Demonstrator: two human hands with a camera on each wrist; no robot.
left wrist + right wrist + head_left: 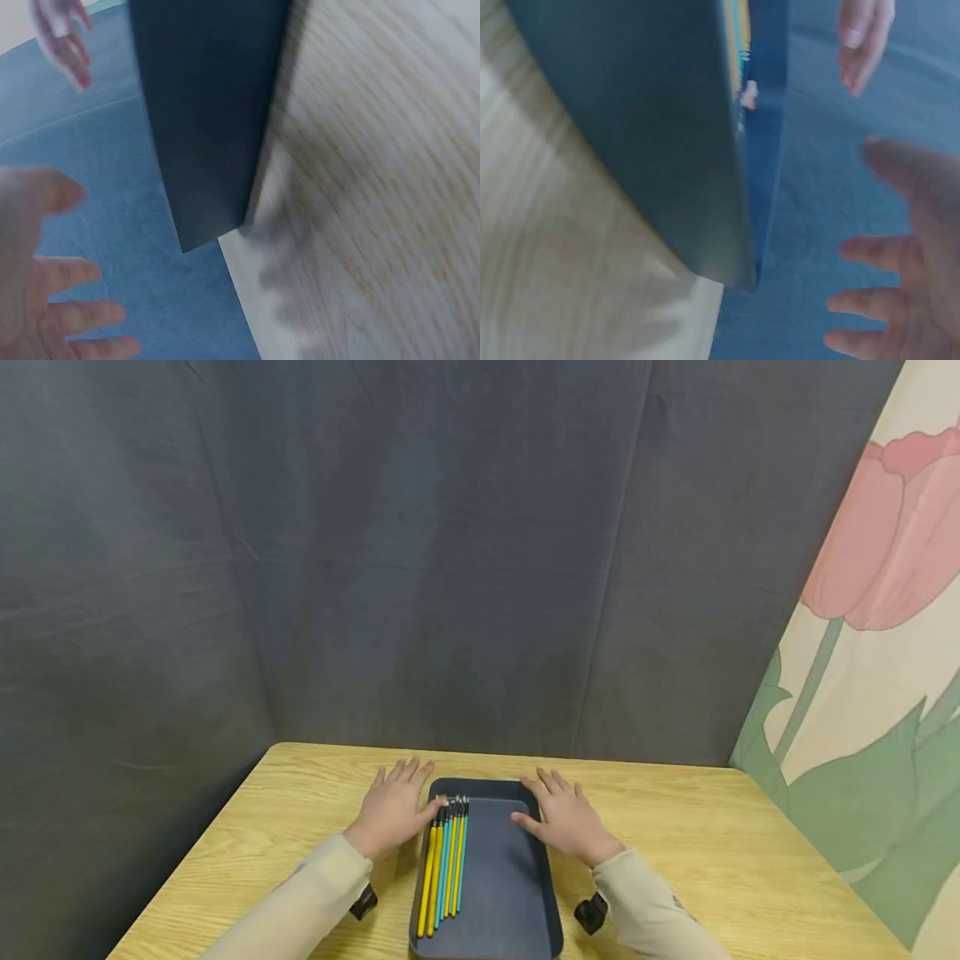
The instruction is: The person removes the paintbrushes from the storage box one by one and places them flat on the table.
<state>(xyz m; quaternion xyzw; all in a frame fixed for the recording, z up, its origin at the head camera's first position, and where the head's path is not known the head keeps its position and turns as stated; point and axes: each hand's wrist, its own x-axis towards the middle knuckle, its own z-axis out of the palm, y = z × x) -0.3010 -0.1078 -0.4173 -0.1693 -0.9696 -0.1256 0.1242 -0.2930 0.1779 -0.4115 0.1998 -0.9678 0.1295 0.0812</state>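
Note:
A dark blue-grey rectangular tray (506, 893) lies on the table, its long sides running away from me. Several paintbrushes (442, 868) with yellow and turquoise handles lie side by side along its left wall, bristle ends at the far end. My left hand (393, 806) is spread at the tray's far left edge, thumb over the rim by the brush tips. Mirroring it, my right hand (566, 818) spreads at the right edge with its thumb above the tray floor. Both wrist views show extended fingers beside the tray's outer wall (210, 112), holding nothing.
The light wood table (675, 835) extends on both sides of the tray. Behind it hangs a dark grey-blue curtain (450, 568). At the right stands a wall (870, 693) painted with a pink tulip. A small black wrist device (590, 914) sits under the right sleeve.

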